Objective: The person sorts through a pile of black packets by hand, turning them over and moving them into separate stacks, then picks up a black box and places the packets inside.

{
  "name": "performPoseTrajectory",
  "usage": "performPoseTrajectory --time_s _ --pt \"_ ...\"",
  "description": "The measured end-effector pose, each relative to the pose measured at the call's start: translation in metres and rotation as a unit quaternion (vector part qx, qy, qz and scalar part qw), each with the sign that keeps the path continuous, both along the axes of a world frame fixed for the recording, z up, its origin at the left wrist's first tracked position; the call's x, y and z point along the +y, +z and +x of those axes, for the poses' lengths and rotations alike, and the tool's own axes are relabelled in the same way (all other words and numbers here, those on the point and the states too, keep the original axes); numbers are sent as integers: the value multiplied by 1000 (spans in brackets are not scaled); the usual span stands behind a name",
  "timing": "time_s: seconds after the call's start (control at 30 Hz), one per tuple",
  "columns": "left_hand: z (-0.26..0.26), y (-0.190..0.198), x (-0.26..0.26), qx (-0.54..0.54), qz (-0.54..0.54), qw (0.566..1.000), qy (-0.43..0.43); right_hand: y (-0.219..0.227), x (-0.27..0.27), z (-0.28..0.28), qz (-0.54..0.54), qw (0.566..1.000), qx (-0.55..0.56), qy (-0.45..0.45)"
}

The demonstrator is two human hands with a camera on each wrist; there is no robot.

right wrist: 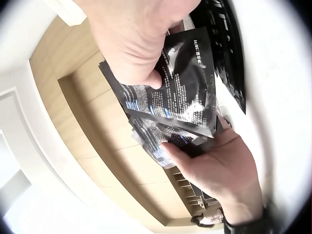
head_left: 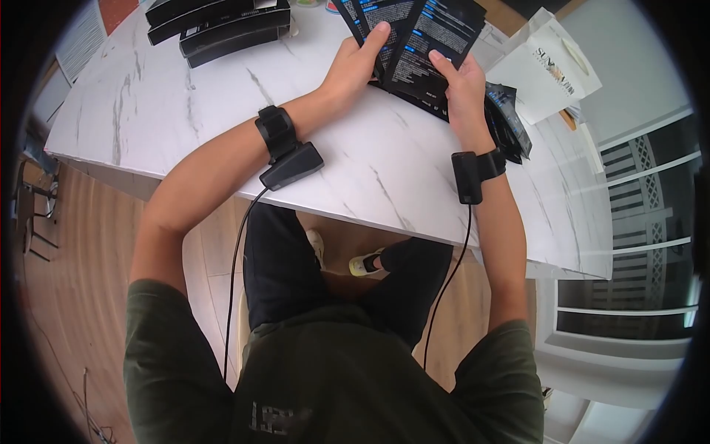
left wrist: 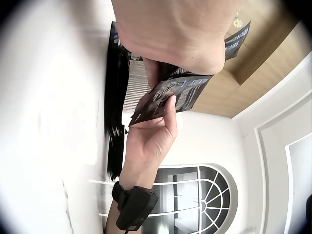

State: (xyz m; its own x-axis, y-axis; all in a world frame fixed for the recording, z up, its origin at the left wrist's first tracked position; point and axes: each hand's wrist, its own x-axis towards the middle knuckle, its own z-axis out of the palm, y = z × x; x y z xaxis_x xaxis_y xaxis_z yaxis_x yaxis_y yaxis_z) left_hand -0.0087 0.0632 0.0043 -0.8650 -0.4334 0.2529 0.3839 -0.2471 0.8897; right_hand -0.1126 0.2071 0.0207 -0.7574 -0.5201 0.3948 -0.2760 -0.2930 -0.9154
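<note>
Both hands are raised over the far side of the table. My left hand [head_left: 350,72] grips several black foil sachets [head_left: 384,13] with blue and white print, its thumb across their faces. Beside it, my right hand [head_left: 466,95] pinches another black sachet [head_left: 438,37] between thumb and fingers. The two sets overlap in the right wrist view, where the right hand's sachet [right wrist: 187,83] lies over the left hand's sachets [right wrist: 158,136]. More black sachets [head_left: 509,122] lie on the table to the right of the right hand, and others [head_left: 414,103] sit below both hands.
Black flat boxes [head_left: 235,33] are stacked at the back left of the white marbled table [head_left: 355,166]. A white paper bag [head_left: 551,70] with printed lettering stands at the right, behind the loose sachets. A cable hangs from each wrist camera.
</note>
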Motion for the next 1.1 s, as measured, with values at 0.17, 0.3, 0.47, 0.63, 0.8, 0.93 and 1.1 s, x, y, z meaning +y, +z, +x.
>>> performPoseTrajectory --time_s 0.17,0.3,0.47,0.63,0.8,0.93,1.1 --pt "-7 -7 -3 25 -18 999 17 -1 4 -11 -34 999 -9 -10" --pt "-11 -12 -6 20 -52 998 39 2 5 -9 -16 999 -29 35" --pt "-9 -5 -3 41 -32 997 55 -2 -2 -1 -13 998 55 17" --pt "-5 -2 -5 14 -32 999 27 0 1 -2 13 995 78 -57" --pt "-4 0 -4 69 4 997 -24 0 6 -22 -141 985 16 -95" --pt "-3 0 -6 45 -21 998 -37 8 17 -29 -175 973 -148 -7" --pt "-5 -2 -3 41 -14 998 -39 -2 2 -14 -154 983 -97 -8"
